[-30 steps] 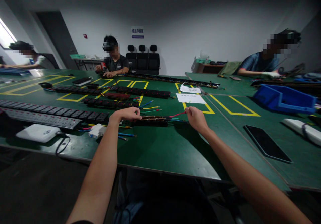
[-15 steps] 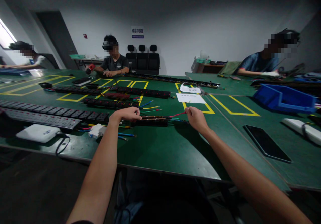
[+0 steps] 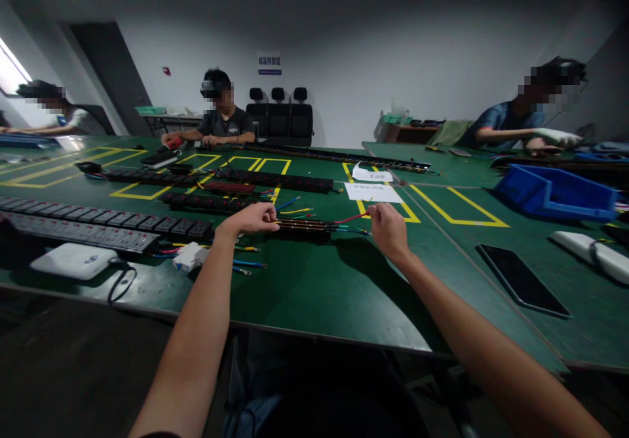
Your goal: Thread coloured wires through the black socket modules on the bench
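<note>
My left hand point(image 3: 253, 219) is closed on the left end of a short black socket strip point(image 3: 307, 228), whose upper side shows thin copper-coloured bars. From the strip's right end come a red wire point(image 3: 351, 218) and several green and blue wires point(image 3: 350, 229). My right hand point(image 3: 388, 227) pinches the tip of the red wire, which is stretched out to the right. The blue and green wires hang loose below it. Just left of my left wrist lie a white breaker-like block point(image 3: 190, 256) and yellow and blue wires with ring ends point(image 3: 248, 264).
Long socket strips point(image 3: 108, 222) and a white power bank point(image 3: 73, 259) lie at the left. White paper sheets point(image 3: 373, 192) lie beyond my right hand. A phone point(image 3: 521, 281) and a blue bin point(image 3: 557, 192) are at the right. Several people sit around the table.
My right hand has moved slightly right and up with the red wire, and the strip has tilted a little. Across the table, a person has lowered a red tool onto a black part.
</note>
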Available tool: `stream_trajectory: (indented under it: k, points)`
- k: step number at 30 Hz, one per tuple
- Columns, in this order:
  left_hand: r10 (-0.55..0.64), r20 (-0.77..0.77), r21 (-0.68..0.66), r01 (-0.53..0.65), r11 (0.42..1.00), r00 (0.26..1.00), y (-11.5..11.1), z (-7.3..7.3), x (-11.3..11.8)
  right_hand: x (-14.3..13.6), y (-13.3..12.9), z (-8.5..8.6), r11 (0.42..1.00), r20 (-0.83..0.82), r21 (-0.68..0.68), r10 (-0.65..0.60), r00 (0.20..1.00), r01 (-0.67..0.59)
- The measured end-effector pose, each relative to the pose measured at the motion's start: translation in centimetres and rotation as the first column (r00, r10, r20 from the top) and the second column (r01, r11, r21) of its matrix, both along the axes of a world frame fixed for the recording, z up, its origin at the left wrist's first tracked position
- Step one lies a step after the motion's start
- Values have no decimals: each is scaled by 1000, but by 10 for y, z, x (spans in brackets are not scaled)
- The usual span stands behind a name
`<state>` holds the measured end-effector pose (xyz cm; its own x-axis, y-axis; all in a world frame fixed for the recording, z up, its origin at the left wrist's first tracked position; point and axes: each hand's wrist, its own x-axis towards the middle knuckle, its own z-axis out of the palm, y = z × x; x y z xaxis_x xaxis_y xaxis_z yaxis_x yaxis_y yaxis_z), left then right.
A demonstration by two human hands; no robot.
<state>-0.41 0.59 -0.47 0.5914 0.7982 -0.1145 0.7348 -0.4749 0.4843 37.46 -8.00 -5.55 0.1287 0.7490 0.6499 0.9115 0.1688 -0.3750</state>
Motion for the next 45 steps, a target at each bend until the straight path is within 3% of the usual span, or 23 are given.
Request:
stream_trajectory:
  k: [6,20,33,45]
  points:
    - [34,-33,77,-31,997,999,4,-3,1,-1,1,-2,995,24,-96,-3,1000,5]
    - [-35,2,10,35,999,999,0,4,-4,3,6,-7,984,-64,-177,-36,997,24]
    - [105,34,250,-110,962,994,5,-2,5,7,14,-6,959,-355,-131,191,915,-251]
    - [81,-120,103,-69,992,989,1,3,-7,9,6,4,829,-401,-305,335,853,-469]
